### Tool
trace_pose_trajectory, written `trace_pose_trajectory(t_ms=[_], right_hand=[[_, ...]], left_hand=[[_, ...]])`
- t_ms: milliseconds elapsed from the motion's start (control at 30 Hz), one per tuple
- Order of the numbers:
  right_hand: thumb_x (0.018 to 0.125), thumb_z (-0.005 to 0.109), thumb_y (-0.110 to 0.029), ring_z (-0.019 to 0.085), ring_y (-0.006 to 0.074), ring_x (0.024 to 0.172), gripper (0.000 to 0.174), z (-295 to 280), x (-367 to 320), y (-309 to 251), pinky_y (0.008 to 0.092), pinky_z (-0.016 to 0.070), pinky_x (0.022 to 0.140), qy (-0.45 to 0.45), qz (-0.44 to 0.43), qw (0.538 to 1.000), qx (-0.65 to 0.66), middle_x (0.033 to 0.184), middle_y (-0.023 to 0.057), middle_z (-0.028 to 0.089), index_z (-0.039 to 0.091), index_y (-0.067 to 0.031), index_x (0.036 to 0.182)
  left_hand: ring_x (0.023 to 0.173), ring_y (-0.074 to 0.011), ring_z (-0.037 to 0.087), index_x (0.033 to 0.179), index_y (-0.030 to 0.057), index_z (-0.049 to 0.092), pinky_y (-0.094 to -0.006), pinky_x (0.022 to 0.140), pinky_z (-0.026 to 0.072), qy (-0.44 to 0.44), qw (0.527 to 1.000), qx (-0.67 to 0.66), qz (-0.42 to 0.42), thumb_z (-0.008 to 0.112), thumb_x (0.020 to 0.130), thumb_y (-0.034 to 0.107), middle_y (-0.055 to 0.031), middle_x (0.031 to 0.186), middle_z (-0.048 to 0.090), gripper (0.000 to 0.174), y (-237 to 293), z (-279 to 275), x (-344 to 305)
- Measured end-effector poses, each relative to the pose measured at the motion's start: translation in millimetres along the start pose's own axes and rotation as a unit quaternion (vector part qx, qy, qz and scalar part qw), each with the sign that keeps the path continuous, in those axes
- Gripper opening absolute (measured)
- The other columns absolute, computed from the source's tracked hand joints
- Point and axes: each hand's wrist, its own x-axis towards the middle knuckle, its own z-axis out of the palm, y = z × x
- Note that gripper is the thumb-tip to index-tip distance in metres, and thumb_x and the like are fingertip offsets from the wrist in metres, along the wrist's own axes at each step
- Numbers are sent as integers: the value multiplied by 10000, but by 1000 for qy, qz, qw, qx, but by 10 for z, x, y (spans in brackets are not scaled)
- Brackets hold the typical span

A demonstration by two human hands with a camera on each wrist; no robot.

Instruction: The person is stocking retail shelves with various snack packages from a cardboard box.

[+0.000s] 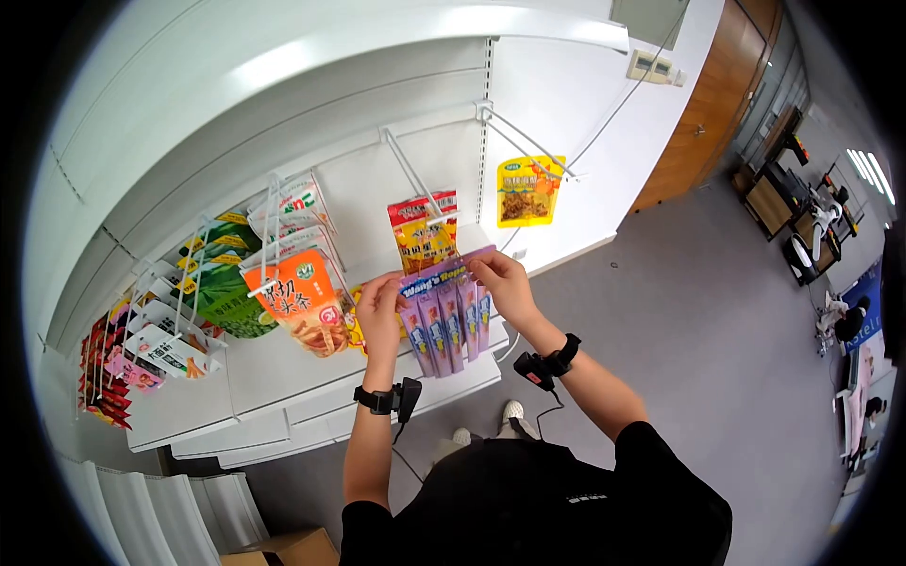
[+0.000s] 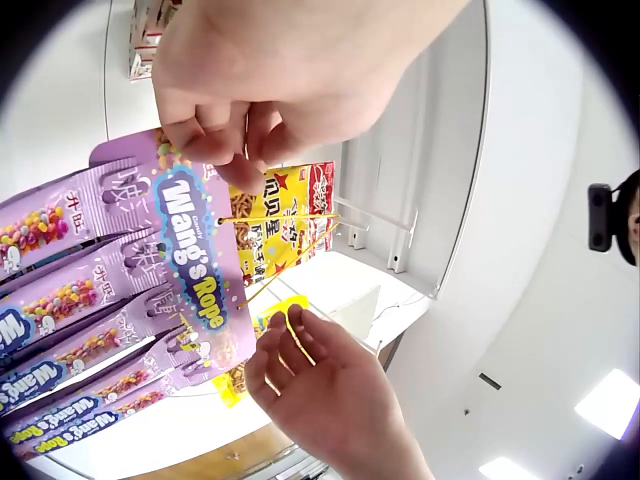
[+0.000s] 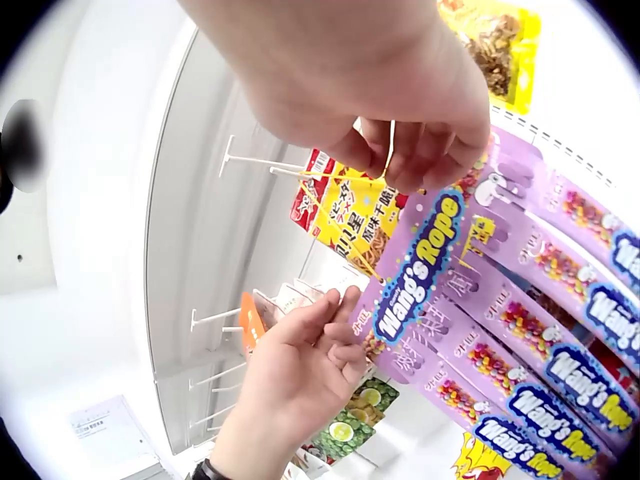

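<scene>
A purple candy pack [image 1: 444,316], with several long sachets below a header card, hangs between both hands. My left hand [image 1: 380,316] pinches one end of the card [image 2: 195,250]; my right hand [image 1: 505,288] pinches the other end, its fingers curled at the edge [image 3: 430,150]. A thin yellow cord [image 2: 270,219] runs from two points on the card toward the tip of a white hook [image 1: 411,170]. Whether it loops over the tip, I cannot tell. Behind the card, red and yellow snack bags [image 1: 424,231] hang on that hook.
An orange bag [image 1: 302,297] and green bags [image 1: 226,274] hang on hooks to the left. A yellow bag [image 1: 528,193] hangs on the right hook. White shelves [image 1: 330,401] run below, and a wooden door [image 1: 694,123] stands at the back right.
</scene>
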Motion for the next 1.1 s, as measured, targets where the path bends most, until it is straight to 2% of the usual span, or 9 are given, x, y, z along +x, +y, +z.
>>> trace_pose_trajectory(t_ms=[100, 200, 233, 333, 533, 633, 833, 1100], right_hand=[[891, 569, -124, 552, 80, 716, 154, -53, -139, 162, 221, 440, 662, 8, 25, 999, 29, 781, 26, 620, 615, 22, 909], [893, 571, -127, 559, 87, 713, 160, -102, -295, 304, 219, 451, 666, 30, 53, 997, 52, 797, 31, 626, 619, 24, 917], [894, 572, -129, 558, 86, 712, 163, -117, -346, 353, 218, 452, 666, 40, 64, 995, 61, 801, 32, 627, 620, 25, 920], [893, 578, -145, 577, 98, 719, 176, -199, -479, 496, 225, 466, 672, 60, 95, 990, 90, 825, 40, 636, 629, 20, 928], [872, 585, -156, 597, 117, 763, 160, -519, -757, 627, 238, 481, 681, 116, 166, 965, 166, 861, 54, 647, 635, -16, 932], [866, 581, -163, 589, 116, 760, 144, -734, -854, 643, 238, 476, 680, 140, 186, 956, 181, 852, 42, 643, 630, -38, 917], [881, 566, -176, 577, 126, 801, 143, -1161, -1119, 581, 277, 465, 737, 150, 208, 946, 199, 888, 32, 628, 618, -55, 937], [880, 561, -167, 572, 129, 758, 129, -1567, -1512, 837, 277, 467, 703, 161, 276, 905, 279, 829, 23, 620, 613, -55, 917]], left_hand=[[623, -85, 559, 1021, -6, 602, -203, 556, 424, 36, 998, -46, 33, 523, 914, 84, -121, 1138, 608, 160, -27, -16, -121], [645, -87, 564, 1058, 2, 590, -205, 567, 432, 70, 997, -25, 37, 522, 918, 84, -97, 1067, 625, 176, -53, -44, -291], [661, -86, 567, 1090, 4, 580, -206, 582, 436, 69, 997, -35, 29, 523, 921, 94, -67, 991, 626, 199, -139, -92, -341], [668, -83, 566, 1102, 4, 579, -209, 591, 436, 80, 997, -18, -11, 525, 922, 103, -42, 920, 618, 212, -185, -168, -548], [677, -89, 554, 1066, 20, 606, -220, 618, 426, 127, 991, -8, -33, 520, 930, 149, -57, 992, 645, 206, -362, -378, -945], [679, -89, 554, 1037, 19, 611, -215, 624, 425, 180, 982, -7, -53, 529, 926, 152, -61, 975, 649, 192, -352, -436, -1134], [679, -91, 552, 981, 24, 626, -204, 630, 419, 204, 975, 9, -88, 548, 909, 142, -65, 948, 652, 159, -356, -370, -1676], [678, -102, 556, 913, 36, 632, -223, 630, 431, 309, 944, -6, -117, 562, 903, 166, -56, 891, 651, 147, -223, -423, -2654]])
